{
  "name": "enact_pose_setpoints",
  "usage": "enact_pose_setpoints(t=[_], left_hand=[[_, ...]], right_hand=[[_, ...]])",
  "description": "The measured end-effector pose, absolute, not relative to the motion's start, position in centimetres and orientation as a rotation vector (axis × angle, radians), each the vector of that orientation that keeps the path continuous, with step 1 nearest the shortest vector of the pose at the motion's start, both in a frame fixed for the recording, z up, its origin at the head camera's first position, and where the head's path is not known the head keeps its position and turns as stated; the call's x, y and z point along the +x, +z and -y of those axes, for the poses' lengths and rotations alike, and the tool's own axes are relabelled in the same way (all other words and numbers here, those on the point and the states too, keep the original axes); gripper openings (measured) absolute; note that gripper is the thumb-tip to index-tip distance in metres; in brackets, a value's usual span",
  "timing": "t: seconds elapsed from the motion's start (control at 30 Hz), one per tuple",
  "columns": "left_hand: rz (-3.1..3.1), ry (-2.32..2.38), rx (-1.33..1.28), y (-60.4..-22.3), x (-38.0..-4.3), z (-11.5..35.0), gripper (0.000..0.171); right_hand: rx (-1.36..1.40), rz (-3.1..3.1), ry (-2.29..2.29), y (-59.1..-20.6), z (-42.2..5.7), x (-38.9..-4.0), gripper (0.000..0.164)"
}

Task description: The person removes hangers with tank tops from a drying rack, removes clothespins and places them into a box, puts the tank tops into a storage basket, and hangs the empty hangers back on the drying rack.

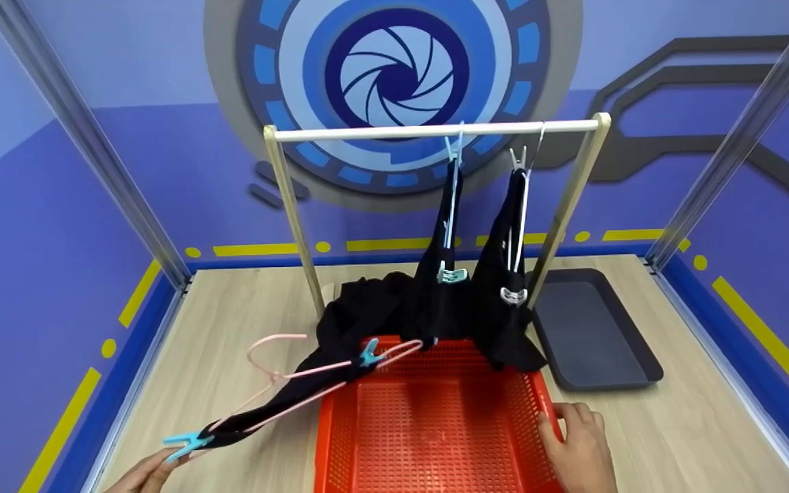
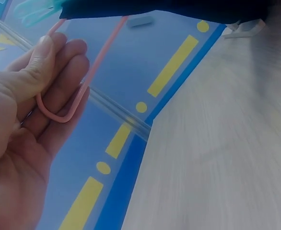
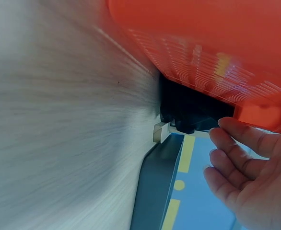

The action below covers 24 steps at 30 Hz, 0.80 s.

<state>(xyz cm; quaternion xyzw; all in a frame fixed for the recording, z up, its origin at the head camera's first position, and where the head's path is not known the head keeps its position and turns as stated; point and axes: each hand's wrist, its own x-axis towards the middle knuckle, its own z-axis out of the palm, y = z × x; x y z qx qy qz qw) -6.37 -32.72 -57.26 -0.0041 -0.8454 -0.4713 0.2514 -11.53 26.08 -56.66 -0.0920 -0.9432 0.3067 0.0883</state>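
We are pinching one end of the pink hanger (image 2: 62, 119) between the thumb and fingers of our left hand (image 1: 142, 474), just beside a blue clip (image 1: 192, 444); gripping at the tip is probably leaving the cloth and hook free. Our right hand (image 1: 581, 448) is holding the basket (image 1: 335, 445) lightly by its right rim, thumb inside and fingers outside, perhaps to steady it.

The hanger is slanting from our left hand across the basket's far left corner, its hook curving over the table (image 1: 230, 308), apart from the rail. A black garment (image 1: 285, 404) is hanging along it, and a second blue clip (image 1: 370, 355) is fastening the far end, presumably so the cloth is not slipping.

Beyond, the rack (image 1: 394, 132) is carrying two more black garments (image 1: 501, 263) on hangers, clips pinning them likewise, their lower parts drooping to the basket's far side. More black cloth (image 1: 367, 305) is bunching between the rack's legs; we cannot tell where one piece is ending and the next beginning. A dark tray (image 1: 586, 329) is lying flat to the right, near the rack's leg.
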Motion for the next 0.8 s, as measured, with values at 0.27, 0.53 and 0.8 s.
enact_pose_setpoints(t=[0.27, 0.53, 0.8], left_hand=[[2.270, -1.264, 0.031, -56.3, -6.9, 30.7, 0.026], [2.155, -1.467, -0.097, -55.9, -7.2, 30.2, 0.025], [2.012, -1.606, -0.224, -55.7, -8.3, 28.8, 0.024]], right_hand=[[-0.233, 2.755, 0.910, -56.8, -26.0, -11.4, 0.027], [-0.246, 2.773, 0.927, -56.9, -26.0, -11.4, 0.028], [-0.272, 2.784, 0.940, -56.8, -26.1, -11.4, 0.030]])
